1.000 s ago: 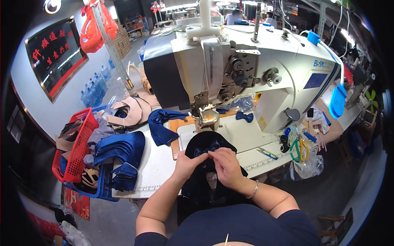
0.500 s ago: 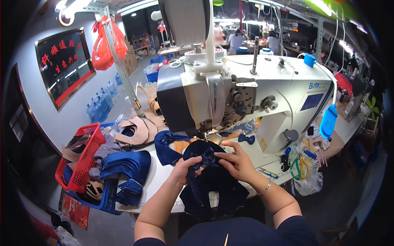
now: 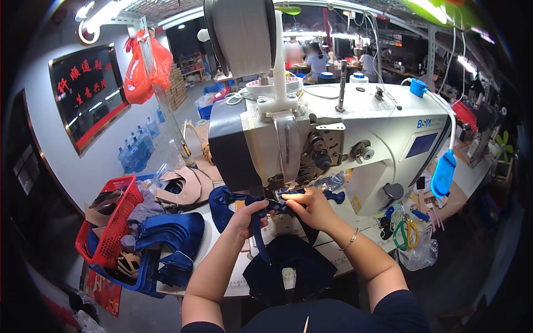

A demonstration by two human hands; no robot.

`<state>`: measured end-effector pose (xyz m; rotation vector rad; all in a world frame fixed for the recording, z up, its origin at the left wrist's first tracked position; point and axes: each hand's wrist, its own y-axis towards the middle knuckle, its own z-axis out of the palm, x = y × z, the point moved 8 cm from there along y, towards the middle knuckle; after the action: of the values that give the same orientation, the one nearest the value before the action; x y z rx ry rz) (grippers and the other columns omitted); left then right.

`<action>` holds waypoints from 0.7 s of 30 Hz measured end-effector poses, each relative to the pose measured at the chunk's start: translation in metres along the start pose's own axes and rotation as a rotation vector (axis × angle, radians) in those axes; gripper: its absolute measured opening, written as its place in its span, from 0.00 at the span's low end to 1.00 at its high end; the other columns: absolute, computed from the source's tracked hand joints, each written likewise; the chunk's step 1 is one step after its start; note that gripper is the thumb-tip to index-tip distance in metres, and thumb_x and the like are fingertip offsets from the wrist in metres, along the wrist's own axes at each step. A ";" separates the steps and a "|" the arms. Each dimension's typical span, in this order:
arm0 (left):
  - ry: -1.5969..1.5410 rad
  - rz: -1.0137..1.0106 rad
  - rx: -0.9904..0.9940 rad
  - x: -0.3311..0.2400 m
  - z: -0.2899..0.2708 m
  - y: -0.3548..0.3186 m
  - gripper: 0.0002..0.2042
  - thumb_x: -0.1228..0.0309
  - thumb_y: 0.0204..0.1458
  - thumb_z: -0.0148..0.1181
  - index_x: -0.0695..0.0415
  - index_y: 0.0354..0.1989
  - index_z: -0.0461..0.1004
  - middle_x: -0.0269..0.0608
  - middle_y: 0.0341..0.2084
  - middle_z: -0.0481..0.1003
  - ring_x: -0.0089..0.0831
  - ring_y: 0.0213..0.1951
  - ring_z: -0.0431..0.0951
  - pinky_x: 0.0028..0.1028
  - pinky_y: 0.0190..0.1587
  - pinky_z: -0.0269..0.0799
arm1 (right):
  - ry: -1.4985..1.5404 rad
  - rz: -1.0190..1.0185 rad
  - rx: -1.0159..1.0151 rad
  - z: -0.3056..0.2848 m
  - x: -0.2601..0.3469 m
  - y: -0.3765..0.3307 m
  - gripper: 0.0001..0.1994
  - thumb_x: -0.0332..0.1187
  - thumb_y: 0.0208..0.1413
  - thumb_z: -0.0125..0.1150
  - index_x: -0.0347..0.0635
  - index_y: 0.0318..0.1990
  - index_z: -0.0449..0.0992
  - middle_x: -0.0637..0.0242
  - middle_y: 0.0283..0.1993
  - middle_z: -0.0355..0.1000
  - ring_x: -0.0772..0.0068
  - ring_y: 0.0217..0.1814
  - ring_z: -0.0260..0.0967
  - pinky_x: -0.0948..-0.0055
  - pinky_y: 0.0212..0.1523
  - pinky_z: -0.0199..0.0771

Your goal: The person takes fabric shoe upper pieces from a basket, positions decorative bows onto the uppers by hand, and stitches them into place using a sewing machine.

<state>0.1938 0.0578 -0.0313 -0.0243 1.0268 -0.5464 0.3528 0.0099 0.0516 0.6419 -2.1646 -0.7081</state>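
A white sewing machine (image 3: 383,105) stands in front of me. Close under its needle end, my left hand (image 3: 248,218) is closed on the dark navy fabric piece (image 3: 288,261), with a narrow navy strap (image 3: 259,238) hanging beside its fingers. My right hand (image 3: 311,206) pinches the same piece from the other side, thumb and index finger pressed close to the needle. The bow on the piece is mostly hidden by my fingers. Lower down, the rest of the dark piece hangs over the table's front edge. Another small navy bow (image 3: 335,196) lies past my right hand.
Stacked shiny navy fabric pieces (image 3: 172,230) sit at left by a red basket (image 3: 119,219) and a blue crate (image 3: 145,275). Beige cut pieces (image 3: 186,186) lie behind them. At right are green-and-yellow handled scissors (image 3: 408,236), a clear plastic bag (image 3: 422,255) and a hanging blue device (image 3: 443,175).
Both hands have moved forward and up, carrying the bow part of the navy piece in under the needle end. My right fingers have drawn into a tighter pinch.
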 end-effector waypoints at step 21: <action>0.073 0.018 -0.012 0.000 -0.005 0.006 0.10 0.70 0.50 0.58 0.61 0.38 0.70 0.45 0.25 0.75 0.23 0.16 0.69 0.23 0.21 0.68 | -0.041 0.108 0.029 0.000 -0.011 -0.006 0.13 0.37 0.53 0.59 0.46 0.45 0.78 0.51 0.39 0.71 0.54 0.37 0.70 0.67 0.38 0.70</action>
<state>0.1927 0.0645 -0.0355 -0.0056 1.1001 -0.5285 0.3606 0.0125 0.0422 0.5248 -2.2328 -0.6379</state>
